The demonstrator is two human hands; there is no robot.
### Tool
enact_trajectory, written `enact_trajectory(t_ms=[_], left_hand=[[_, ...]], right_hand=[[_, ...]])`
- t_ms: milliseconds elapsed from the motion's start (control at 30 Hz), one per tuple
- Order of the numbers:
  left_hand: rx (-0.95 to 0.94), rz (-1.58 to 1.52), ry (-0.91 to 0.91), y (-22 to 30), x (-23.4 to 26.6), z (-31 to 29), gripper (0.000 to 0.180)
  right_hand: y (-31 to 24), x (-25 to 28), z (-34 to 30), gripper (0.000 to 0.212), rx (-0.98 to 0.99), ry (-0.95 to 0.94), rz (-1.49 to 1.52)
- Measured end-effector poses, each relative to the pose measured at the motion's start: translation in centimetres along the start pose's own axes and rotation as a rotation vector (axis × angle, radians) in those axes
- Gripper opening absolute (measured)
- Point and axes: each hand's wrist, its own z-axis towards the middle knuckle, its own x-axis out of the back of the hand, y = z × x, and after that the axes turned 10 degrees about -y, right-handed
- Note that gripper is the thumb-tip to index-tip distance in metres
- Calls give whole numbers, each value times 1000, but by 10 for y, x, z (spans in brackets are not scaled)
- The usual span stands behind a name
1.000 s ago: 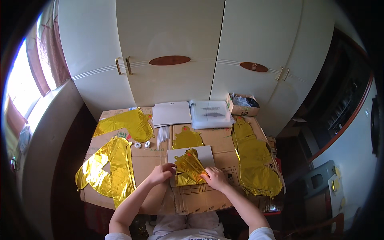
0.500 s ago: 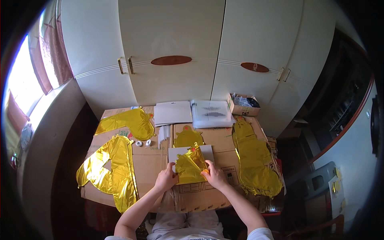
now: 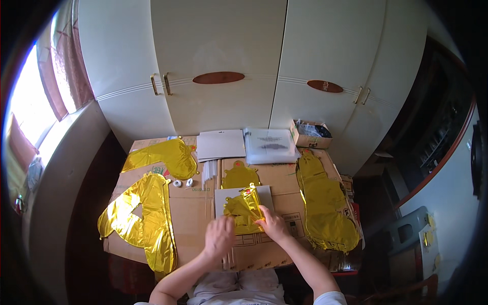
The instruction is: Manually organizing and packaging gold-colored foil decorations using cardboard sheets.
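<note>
A gold foil balloon (image 3: 236,207), partly folded, lies over a white card (image 3: 219,194) at the near middle of the table. My right hand (image 3: 274,225) pinches the balloon's right side, where a narrow folded strip stands up. Close to the balloon's lower left edge is my left hand (image 3: 220,237), its fingers curled and smeared by motion; whether it touches the foil cannot be made out. Just beyond the card lies another flat gold foil balloon (image 3: 241,174). Larger flat foil balloons rest at the left (image 3: 152,213) and right (image 3: 325,203).
Cardboard (image 3: 195,218) covers the table. Along its back are a stack of white cards (image 3: 220,145), clear plastic bags (image 3: 272,146) and an open box (image 3: 311,140). White straws (image 3: 209,170) and small white rolls (image 3: 177,183) lie left of centre, below another foil balloon (image 3: 175,156).
My left hand has come off the balloon's left edge and moved nearer to me. The balloon's right part is now folded into a narrower strip under my right hand.
</note>
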Motion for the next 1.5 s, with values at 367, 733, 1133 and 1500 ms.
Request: enact_trajectory(t_ms=[367,733,1133,1500], left_hand=[[-221,45,-211,24,-24,-23,85],[-205,136,-309,24,-26,-23,90],[-204,101,-319,24,-27,-23,93],[-181,133,-323,30,-24,-22,94]], right_hand=[[2,-2,-1,61,-1,-7,7],[7,8,8,46,-70,-13,137],[-29,34,-45,40,277,-223,-227],[-8,31,-43,42,183,-228,-205]])
